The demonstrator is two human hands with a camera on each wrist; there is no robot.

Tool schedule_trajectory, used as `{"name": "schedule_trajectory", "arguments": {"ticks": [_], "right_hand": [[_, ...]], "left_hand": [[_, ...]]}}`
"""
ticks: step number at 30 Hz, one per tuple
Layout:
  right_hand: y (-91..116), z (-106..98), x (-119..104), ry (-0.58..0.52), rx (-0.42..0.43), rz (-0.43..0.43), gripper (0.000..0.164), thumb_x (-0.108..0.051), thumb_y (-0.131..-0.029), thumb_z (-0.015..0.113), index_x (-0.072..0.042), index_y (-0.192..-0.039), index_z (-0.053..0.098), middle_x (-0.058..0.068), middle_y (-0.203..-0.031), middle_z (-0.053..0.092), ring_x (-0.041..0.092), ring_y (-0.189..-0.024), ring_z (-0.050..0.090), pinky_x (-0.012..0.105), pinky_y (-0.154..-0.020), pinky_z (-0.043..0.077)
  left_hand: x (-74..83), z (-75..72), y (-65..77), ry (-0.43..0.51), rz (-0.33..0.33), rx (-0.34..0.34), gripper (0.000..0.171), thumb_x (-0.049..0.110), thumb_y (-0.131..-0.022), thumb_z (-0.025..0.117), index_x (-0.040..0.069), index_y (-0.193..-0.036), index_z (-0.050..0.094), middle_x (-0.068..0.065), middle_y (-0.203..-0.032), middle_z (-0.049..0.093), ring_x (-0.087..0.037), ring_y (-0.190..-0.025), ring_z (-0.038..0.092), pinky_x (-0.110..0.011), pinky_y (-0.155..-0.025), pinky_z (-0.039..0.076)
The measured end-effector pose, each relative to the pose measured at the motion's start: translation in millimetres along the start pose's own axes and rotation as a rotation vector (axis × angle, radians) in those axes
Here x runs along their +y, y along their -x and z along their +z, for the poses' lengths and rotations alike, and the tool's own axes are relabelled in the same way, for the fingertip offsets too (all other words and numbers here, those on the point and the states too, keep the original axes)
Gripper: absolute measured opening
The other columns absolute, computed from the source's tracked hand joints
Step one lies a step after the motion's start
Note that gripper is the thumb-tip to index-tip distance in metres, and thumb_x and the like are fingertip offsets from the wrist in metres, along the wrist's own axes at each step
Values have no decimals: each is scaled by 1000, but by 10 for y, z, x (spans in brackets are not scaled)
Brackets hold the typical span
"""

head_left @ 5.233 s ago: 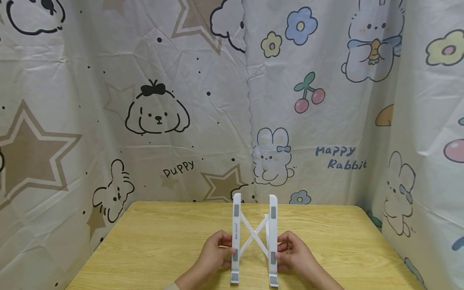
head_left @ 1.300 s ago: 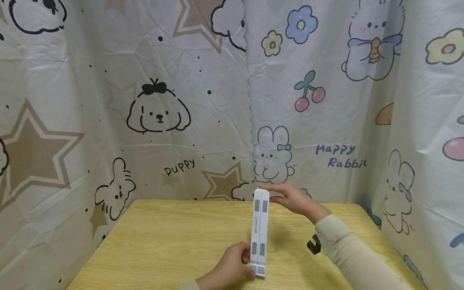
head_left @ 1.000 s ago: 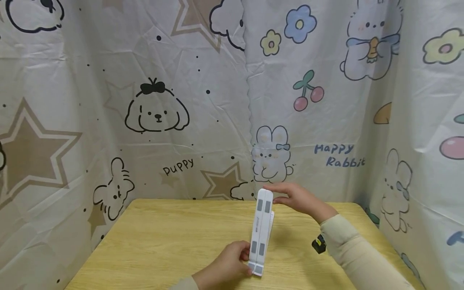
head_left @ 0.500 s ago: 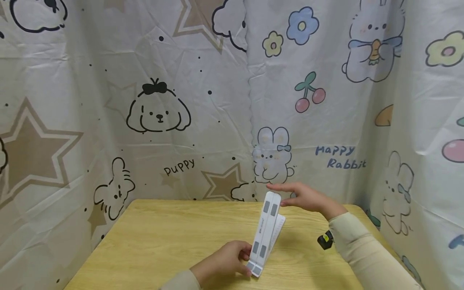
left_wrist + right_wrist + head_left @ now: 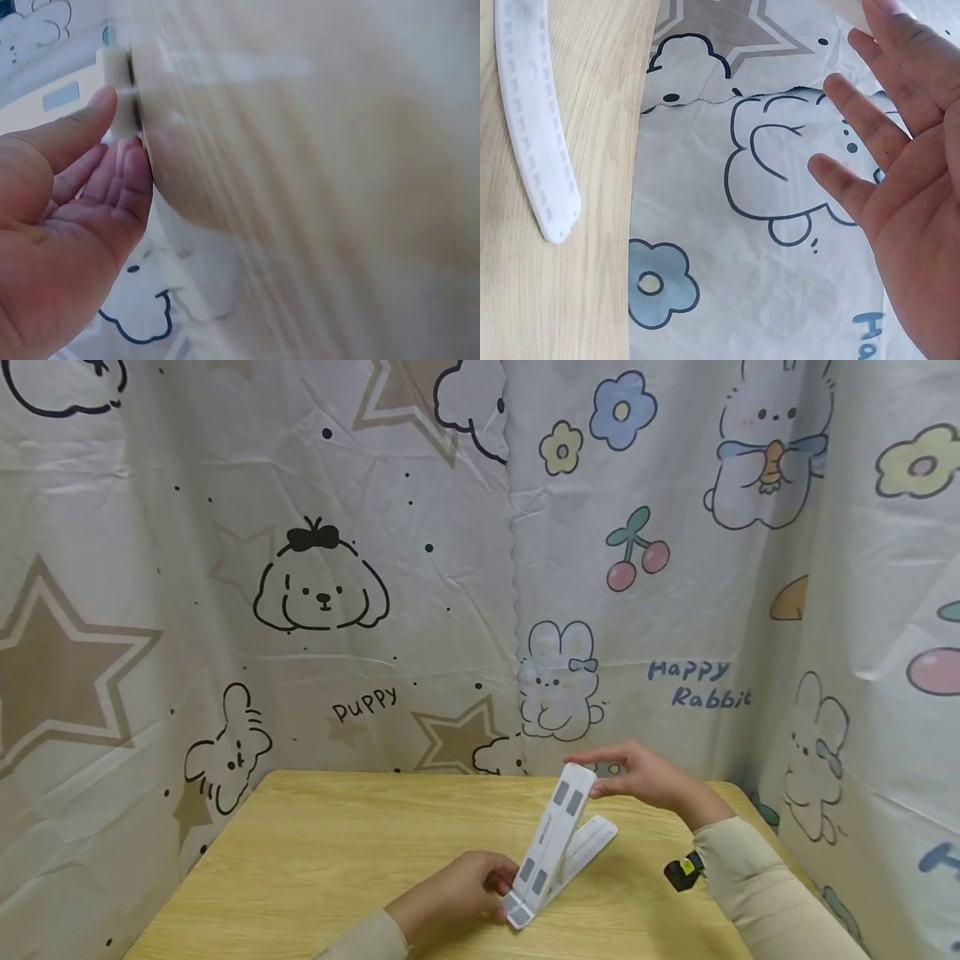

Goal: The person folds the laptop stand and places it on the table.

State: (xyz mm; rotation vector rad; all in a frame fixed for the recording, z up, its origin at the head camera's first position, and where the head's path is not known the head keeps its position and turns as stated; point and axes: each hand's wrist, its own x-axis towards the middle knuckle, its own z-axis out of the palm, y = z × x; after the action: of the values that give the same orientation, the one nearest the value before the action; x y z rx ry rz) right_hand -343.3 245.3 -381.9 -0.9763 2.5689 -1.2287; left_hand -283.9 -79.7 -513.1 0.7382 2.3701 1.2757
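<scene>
A white folding laptop stand, its two rails side by side with grey pads, leans to the right over the table in the head view. Its rear legs splay out from the rails as a V. My left hand holds the stand's low end, thumb on the front lip; the left wrist view shows that thumb against a pale end block. Up at the top end, my right hand pinches the rails between forefinger and thumb. The right wrist view has the other fingers spread apart and a white leg to the left.
A wooden-topped table lies under the stand. Patterned cloth with puppies, rabbits and stars hangs behind and at both sides. A small black device sits by the right sleeve.
The stand was spread with crossed bars between its rails; the rails have since come together. Over the last second its top has tilted right, following my right hand, and the legs show more.
</scene>
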Motion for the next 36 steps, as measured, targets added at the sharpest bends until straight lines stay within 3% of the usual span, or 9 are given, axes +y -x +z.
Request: {"name": "schedule_trajectory", "arguments": {"ticks": [5, 9, 12, 16, 24, 31, 36], "right_hand": [[-19, 34, 45, -71, 4, -34, 54, -22, -87, 82, -12, -137, 65, 5, -141, 65, 20, -126, 61, 32, -106, 47], [5, 53, 115, -137, 3, -75, 51, -17, -89, 80, -8, -137, 64, 9, -143, 63, 17, -125, 61, 23, -103, 48], [36, 81, 161, -153, 19, -79, 50, -16, -89, 80, -10, -137, 65, 8, -143, 63, 13, -126, 61, 24, -103, 49], [80, 115, 177, -158, 48, -41, 50, -20, -89, 80, -14, -136, 66, 4, -146, 61, 11, -130, 57, 28, -104, 50], [165, 194, 100, -132, 150, -40, 47, -22, -87, 82, -14, -131, 69, 5, -143, 63, 26, -136, 54, 54, -110, 46], [287, 300, 18, -122, 234, -21, 41, -22, -86, 83, -13, -125, 72, 7, -138, 66, 36, -133, 56, 39, -100, 56], [325, 411, -61, -81, 297, 17, 43, -30, -84, 85, -16, -123, 72, 3, -134, 69, 36, -130, 58, 50, -103, 54]], "left_hand": [[54, 25, 119, -93, 6, 4, 51, -4, -76, 85, 7, -123, 70, 8, -104, 67, -4, -96, 60, -21, -90, 52], [116, 124, 146, -105, -13, 55, 53, 5, -67, 95, 5, -114, 72, 6, -96, 63, -4, -89, 58, -20, -83, 51], [159, 194, 136, -114, -44, 103, 51, 8, -63, 98, 4, -107, 72, 5, -92, 62, -5, -83, 56, -20, -76, 51], [207, 224, 129, -219, -67, 129, 50, 13, -64, 98, 4, -106, 71, 5, -91, 60, -6, -82, 54, -20, -72, 50], [241, 165, 118, -307, -67, 132, 54, 7, -65, 93, 4, -116, 73, 5, -99, 69, -6, -91, 58, -24, -84, 54], [228, 97, 117, -361, -57, 147, 59, -7, -61, 82, 3, -119, 73, -1, -110, 75, -8, -98, 62, -29, -88, 56], [144, -25, 122, -350, -37, 157, 63, -7, -61, 85, -1, -122, 71, -7, -111, 74, -15, -102, 66, -33, -92, 58]]}}
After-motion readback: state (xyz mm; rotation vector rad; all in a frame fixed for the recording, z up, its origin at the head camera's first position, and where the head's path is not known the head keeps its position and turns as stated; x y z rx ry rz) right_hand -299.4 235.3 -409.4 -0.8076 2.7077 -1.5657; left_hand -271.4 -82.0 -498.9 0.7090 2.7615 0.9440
